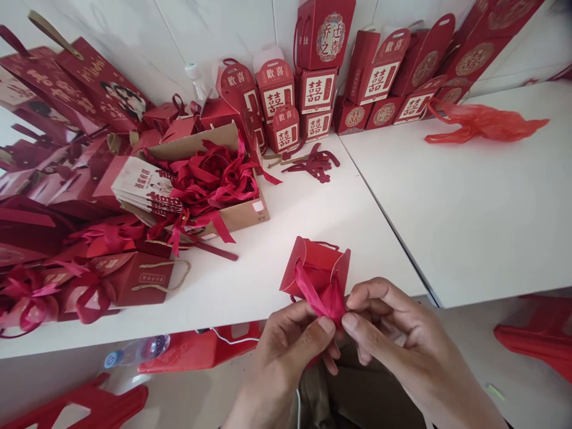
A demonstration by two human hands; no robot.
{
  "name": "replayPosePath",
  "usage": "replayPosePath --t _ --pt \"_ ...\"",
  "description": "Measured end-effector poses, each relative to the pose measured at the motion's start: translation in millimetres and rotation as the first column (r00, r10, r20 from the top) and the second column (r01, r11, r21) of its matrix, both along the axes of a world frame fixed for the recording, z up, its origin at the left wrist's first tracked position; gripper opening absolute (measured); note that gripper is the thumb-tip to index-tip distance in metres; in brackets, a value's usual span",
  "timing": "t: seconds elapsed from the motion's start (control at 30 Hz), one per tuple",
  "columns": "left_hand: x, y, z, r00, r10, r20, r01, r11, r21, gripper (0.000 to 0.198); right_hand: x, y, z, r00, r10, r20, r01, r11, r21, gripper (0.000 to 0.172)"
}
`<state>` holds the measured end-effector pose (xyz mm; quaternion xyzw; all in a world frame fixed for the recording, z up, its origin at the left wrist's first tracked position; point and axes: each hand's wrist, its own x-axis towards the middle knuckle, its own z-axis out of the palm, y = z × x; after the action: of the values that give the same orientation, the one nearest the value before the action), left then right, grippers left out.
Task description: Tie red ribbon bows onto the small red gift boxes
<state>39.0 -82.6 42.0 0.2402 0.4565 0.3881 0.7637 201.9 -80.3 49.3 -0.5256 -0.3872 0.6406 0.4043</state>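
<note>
A small red paper gift box rests at the front edge of the white table, with a dark red cord behind its top. A crimson satin ribbon runs from the box toward me and gathers into a bunch. Thumb and fingers of my left hand pinch the bunched ribbon from the left. On the other side, my right hand pinches the same ribbon between thumb and index finger, its other fingers loosely curled. The ribbon's lower ends are mostly hidden behind my hands.
A cardboard carton full of crimson ribbons stands left of centre. Red gift boxes line the wall; more crowd the left. Dark red straps lie before them. A red plastic bag lies right. Under the table are red stools and a bottle.
</note>
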Motion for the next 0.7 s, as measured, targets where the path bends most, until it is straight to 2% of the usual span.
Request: replayPosePath --t 0.23,0.37,0.5,0.6,0.7 --pt "1.5 0.9 -2.6 0.996 0.08 0.035 -0.081 0.996 0.023 0.02 -1.3 -0.4 6.3 0.998 0.044 0.041 -0.045 0.999 0.009 0.013" --pt "0.8 0.8 -4.3 0.995 0.098 0.018 -0.098 0.995 0.023 0.019 0.7 0.0 4.8 0.958 0.017 0.285 -0.054 0.991 0.125 0.016" --pt "0.3 0.9 -4.8 0.996 0.09 0.013 -0.091 0.995 0.047 0.02 3.5 8.4 5.1 0.862 -0.037 0.505 -0.125 0.951 0.283 0.025" --pt "1.5 1.5 -4.8 0.997 0.081 -0.003 -0.081 0.995 0.065 0.021 2.3 17.7 8.2 0.838 0.044 0.543 -0.252 0.915 0.316 0.017" --pt "2.7 2.3 -4.7 0.997 0.08 0.007 -0.08 0.994 0.078 0.023 -0.3 22.8 11.1 0.85 0.065 0.523 -0.3 0.875 0.379 0.011"
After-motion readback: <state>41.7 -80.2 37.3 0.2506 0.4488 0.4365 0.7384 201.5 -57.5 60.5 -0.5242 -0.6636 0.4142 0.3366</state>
